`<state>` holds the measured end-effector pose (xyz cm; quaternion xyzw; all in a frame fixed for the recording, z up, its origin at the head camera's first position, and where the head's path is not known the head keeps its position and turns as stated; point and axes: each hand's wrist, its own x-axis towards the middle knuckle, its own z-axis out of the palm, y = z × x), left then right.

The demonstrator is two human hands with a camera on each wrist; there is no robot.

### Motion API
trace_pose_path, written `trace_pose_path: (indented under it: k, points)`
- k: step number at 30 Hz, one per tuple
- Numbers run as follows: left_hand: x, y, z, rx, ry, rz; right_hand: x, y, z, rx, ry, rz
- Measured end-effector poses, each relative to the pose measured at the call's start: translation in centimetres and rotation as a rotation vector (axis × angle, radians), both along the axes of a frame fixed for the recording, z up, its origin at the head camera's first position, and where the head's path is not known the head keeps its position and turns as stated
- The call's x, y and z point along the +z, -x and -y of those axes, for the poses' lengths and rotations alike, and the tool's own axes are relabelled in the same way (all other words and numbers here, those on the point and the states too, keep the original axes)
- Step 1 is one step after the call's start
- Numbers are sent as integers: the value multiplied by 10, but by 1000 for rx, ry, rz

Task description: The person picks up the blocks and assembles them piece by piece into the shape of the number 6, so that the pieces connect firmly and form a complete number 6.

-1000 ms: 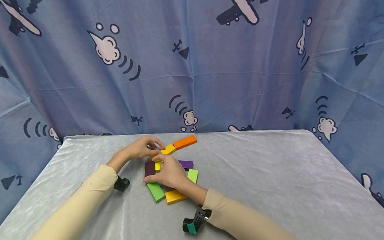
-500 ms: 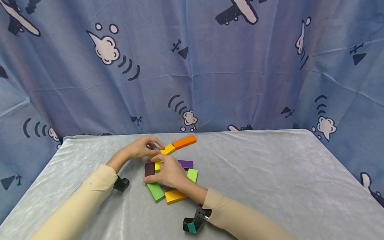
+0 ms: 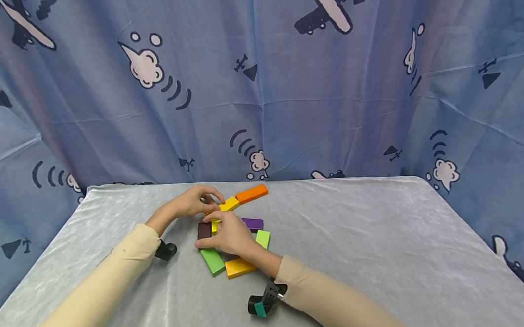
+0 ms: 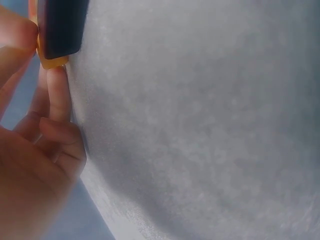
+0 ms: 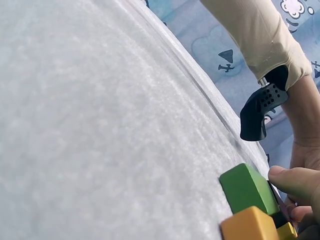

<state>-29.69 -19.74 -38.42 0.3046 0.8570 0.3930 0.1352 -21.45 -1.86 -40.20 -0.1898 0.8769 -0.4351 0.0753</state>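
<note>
Several coloured wooden blocks lie in a loose ring. My left hand (image 3: 192, 200) is at the far left of it, thumb and fingers pinching a yellow block (image 3: 230, 203) by its left end. In the left wrist view a fingertip meets the end of that yellow block (image 4: 54, 63), beside a dark block (image 4: 62, 27). My right hand (image 3: 231, 233) reaches over the ring and holds the dark brown block (image 3: 205, 230) between thumb and fingers, thumb at its near end. A green block (image 3: 212, 261) adjoins that end. A bright yellow block (image 3: 214, 227) is partly hidden under the right hand.
An orange block (image 3: 252, 194) continues from the yellow one toward the back right. A purple block (image 3: 254, 224), a light green block (image 3: 263, 239) and an amber block (image 3: 240, 267) form the right and near sides. The grey cloth-covered table (image 3: 360, 247) ends at a blue curtain (image 3: 331, 130).
The dark brown block has shifted very slightly toward the near side under my right hand, whose fingertips have moved a little left. My left hand stays in place.
</note>
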Motion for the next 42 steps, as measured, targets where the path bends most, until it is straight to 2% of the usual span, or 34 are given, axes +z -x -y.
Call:
trace_pose_path:
  k: [10, 17, 26, 35, 42]
  points:
    - [-1, 2, -1, 6, 0, 12, 3, 0, 5, -15, -86, -39]
    - [1, 1, 1, -55, -43, -34, 2, 1, 5, -25, -100, -33]
    - [-3, 3, 0, 8, 12, 3, 3, 1, 4, -14, -97, -39]
    - [-1, 0, 0, 12, 1, 8, 1, 2, 1, 18, -45, -14]
    - [0, 1, -1, 21, -2, 8, 2, 3, 0, 16, -44, -17]
